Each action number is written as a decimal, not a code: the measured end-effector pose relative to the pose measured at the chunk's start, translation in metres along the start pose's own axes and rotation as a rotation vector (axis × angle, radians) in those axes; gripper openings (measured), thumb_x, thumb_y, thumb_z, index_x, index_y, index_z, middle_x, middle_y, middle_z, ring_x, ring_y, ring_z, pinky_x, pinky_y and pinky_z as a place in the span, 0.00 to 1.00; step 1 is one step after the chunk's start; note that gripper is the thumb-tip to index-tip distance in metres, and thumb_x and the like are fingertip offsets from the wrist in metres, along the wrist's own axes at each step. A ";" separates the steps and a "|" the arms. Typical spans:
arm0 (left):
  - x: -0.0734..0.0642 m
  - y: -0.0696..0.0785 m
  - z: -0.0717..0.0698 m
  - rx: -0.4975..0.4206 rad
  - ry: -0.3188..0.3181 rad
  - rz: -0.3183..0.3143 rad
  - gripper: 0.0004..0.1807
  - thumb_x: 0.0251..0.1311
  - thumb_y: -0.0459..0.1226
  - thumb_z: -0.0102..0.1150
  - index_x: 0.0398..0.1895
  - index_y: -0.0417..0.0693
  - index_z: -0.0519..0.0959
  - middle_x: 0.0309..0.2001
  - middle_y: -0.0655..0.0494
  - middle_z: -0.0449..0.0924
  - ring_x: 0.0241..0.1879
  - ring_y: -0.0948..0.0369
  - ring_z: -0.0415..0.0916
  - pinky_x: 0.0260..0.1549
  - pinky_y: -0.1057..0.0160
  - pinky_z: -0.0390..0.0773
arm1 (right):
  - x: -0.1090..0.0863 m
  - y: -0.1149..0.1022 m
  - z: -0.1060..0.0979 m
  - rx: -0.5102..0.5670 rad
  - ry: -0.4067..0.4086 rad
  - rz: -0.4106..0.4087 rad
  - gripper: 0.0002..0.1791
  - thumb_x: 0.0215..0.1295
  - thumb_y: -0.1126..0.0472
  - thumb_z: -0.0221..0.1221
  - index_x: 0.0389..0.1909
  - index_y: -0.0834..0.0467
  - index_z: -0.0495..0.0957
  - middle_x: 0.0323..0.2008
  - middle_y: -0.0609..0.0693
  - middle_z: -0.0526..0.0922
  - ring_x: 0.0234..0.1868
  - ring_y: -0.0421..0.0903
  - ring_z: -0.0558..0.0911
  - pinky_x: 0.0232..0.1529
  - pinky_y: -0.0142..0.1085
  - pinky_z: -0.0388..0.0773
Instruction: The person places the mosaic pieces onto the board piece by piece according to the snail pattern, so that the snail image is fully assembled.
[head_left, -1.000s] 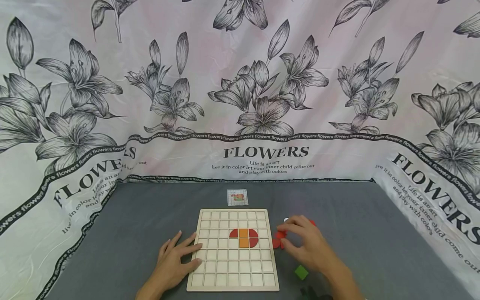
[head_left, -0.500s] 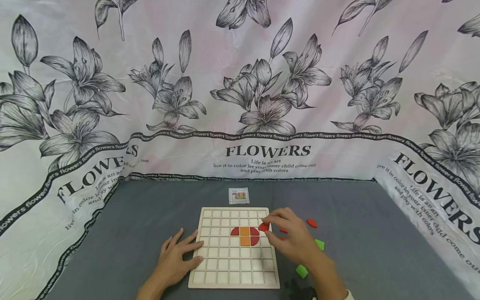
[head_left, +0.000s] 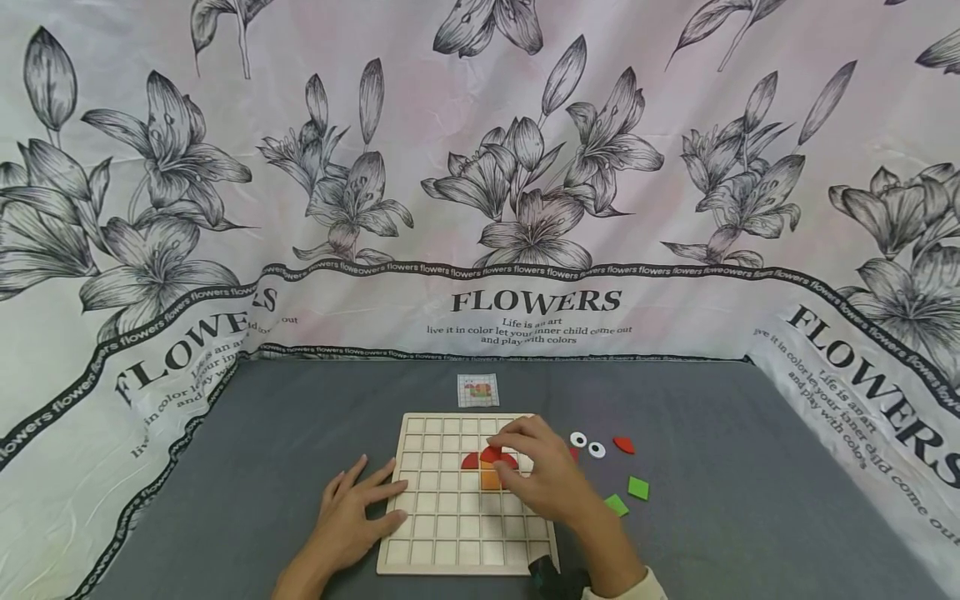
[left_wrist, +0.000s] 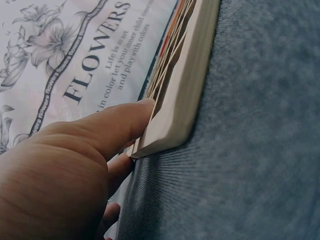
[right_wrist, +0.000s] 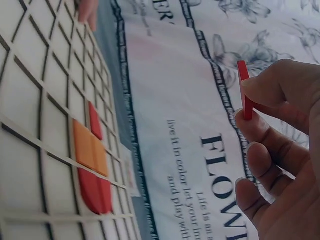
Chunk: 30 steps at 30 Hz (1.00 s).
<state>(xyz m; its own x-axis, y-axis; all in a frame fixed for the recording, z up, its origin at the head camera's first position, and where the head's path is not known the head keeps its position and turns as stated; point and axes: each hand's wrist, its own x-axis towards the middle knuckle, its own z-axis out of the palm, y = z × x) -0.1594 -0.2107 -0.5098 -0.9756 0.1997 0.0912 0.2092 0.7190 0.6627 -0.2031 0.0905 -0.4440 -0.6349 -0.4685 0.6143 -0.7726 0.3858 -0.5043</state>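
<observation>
My left hand (head_left: 347, 515) rests at the left edge of a wooden grid board (head_left: 423, 529), fingers spread. In the left wrist view its thumb (left_wrist: 122, 125) lies on the board's rim. Over the board, my right hand (head_left: 543, 471) pinches a thin red tile (right_wrist: 245, 90) between thumb and finger. The right wrist view shows that tile edge-on, raised off the grid. On the board, orange square tiles (right_wrist: 90, 147) sit between a red quarter-round tile (head_left: 470, 461) and more curved red tiles (right_wrist: 95, 192). In the head view my right hand partly hides these.
Right of the board lie two white eye-like discs (head_left: 587, 445), a red tile (head_left: 623, 445) and green square tiles (head_left: 638, 488). A small picture card (head_left: 477, 390) lies behind the board. Flower-printed cloth (head_left: 536, 325) hangs at the back of the grey table (head_left: 300, 417).
My right hand has picked up a red tile from the pile at the right and carried it left over the coloured tiles. My left hand has stayed at the board's edge.
</observation>
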 end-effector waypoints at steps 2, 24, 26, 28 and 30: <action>0.000 0.000 0.000 0.003 -0.001 0.001 0.23 0.56 0.51 0.66 0.55 0.58 0.82 0.67 0.56 0.67 0.71 0.42 0.45 0.64 0.37 0.36 | 0.000 0.002 0.006 0.010 -0.008 0.012 0.15 0.53 0.71 0.67 0.43 0.58 0.85 0.42 0.44 0.78 0.43 0.42 0.74 0.38 0.37 0.77; 0.001 0.003 -0.002 -0.006 0.009 -0.008 0.23 0.56 0.49 0.68 0.55 0.58 0.82 0.67 0.57 0.66 0.72 0.43 0.44 0.65 0.38 0.36 | -0.008 0.022 0.051 -0.069 -0.109 0.035 0.13 0.52 0.70 0.66 0.40 0.58 0.85 0.39 0.47 0.80 0.40 0.43 0.72 0.41 0.39 0.73; 0.001 0.003 -0.002 -0.006 0.008 -0.006 0.22 0.56 0.49 0.68 0.55 0.58 0.82 0.67 0.57 0.66 0.72 0.43 0.44 0.64 0.38 0.36 | -0.009 0.021 0.053 -0.093 -0.128 0.041 0.12 0.53 0.68 0.67 0.40 0.57 0.85 0.40 0.47 0.80 0.40 0.44 0.72 0.42 0.40 0.73; 0.001 0.003 -0.001 -0.004 0.008 -0.008 0.22 0.56 0.49 0.68 0.55 0.58 0.83 0.67 0.57 0.66 0.72 0.43 0.44 0.64 0.38 0.37 | -0.010 0.021 0.054 -0.113 -0.154 0.050 0.12 0.54 0.67 0.67 0.41 0.57 0.85 0.40 0.46 0.81 0.40 0.43 0.71 0.42 0.40 0.72; 0.000 0.002 0.000 0.000 0.008 -0.009 0.23 0.55 0.49 0.68 0.55 0.58 0.83 0.67 0.57 0.66 0.72 0.43 0.44 0.64 0.38 0.37 | -0.012 0.023 0.055 -0.135 -0.167 0.040 0.12 0.54 0.67 0.67 0.41 0.57 0.85 0.40 0.45 0.81 0.38 0.43 0.71 0.40 0.38 0.72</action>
<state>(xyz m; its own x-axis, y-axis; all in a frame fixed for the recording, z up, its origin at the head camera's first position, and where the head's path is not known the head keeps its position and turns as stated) -0.1591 -0.2095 -0.5083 -0.9779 0.1879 0.0914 0.2005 0.7210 0.6633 -0.2133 0.0608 -0.4962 -0.6652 -0.5713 0.4808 -0.7467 0.5046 -0.4334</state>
